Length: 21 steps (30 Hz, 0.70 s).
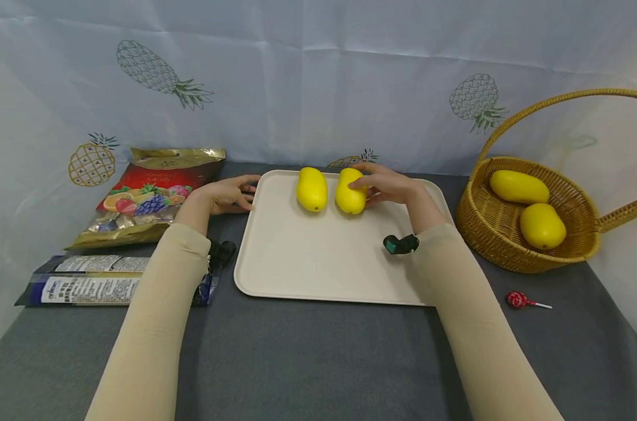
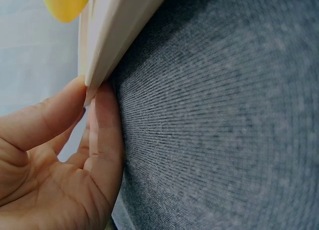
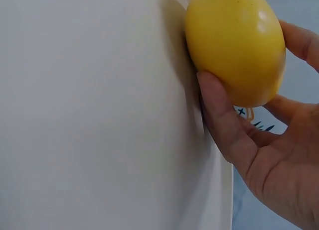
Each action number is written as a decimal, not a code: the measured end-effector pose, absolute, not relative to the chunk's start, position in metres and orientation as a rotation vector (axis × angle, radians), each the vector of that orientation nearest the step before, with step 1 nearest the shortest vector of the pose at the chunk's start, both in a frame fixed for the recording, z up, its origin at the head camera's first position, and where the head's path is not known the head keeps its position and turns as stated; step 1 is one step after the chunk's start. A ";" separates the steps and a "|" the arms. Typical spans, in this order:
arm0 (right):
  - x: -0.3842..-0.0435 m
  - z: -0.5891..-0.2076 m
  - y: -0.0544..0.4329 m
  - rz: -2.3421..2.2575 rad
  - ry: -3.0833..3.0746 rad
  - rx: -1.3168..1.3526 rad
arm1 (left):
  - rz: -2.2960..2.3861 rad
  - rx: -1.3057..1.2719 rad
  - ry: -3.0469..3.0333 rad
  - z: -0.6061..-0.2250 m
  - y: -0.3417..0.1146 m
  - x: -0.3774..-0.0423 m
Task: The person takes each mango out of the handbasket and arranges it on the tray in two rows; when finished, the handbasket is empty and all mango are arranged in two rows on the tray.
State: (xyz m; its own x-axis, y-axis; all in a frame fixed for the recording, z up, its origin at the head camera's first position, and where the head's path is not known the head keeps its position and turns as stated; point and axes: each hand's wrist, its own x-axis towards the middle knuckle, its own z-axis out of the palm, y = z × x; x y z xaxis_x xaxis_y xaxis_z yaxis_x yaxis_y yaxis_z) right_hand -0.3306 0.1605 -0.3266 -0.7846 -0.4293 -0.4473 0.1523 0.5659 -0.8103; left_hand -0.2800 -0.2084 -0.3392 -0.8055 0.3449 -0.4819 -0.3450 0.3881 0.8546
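Observation:
Two yellow mangoes stand side by side at the far edge of a cream tray (image 1: 324, 257). My right hand (image 1: 387, 186) grips the right-hand mango (image 1: 348, 196) from its right side, thumb and fingers around it; the right wrist view shows the same mango (image 3: 234, 46) close to the tray surface. The left-hand mango (image 1: 311, 190) sits apart from it, untouched. At the tray's far left corner, my left hand (image 1: 226, 195) pinches the rim, thumb on top and fingers beneath, as the tray rim (image 2: 107, 46) shows in the left wrist view.
To the right stands a wicker basket (image 1: 471, 219) with a tall handle, two more yellow mangoes (image 1: 519, 187) inside. A red lollipop (image 1: 517, 300) lies before it. At left are a red and gold candy bag (image 1: 150, 199) and a dark blue packet (image 1: 87, 289). A pineapple-print curtain (image 1: 308, 88) hangs behind.

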 end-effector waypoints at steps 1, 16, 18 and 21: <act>-0.330 -0.326 0.160 -1.200 2.177 -0.218 | 1.460 0.000 2.038 -0.339 -0.209 -0.280; -0.326 -0.318 0.162 -1.136 2.209 -0.199 | 1.453 0.008 2.042 -0.340 -0.209 -0.281; -0.325 -0.314 0.164 -1.127 2.213 -0.207 | 1.453 0.007 2.040 -0.340 -0.209 -0.281; -0.323 -0.307 0.170 -1.123 2.222 -0.226 | 1.459 0.006 2.035 -0.339 -0.209 -0.280</act>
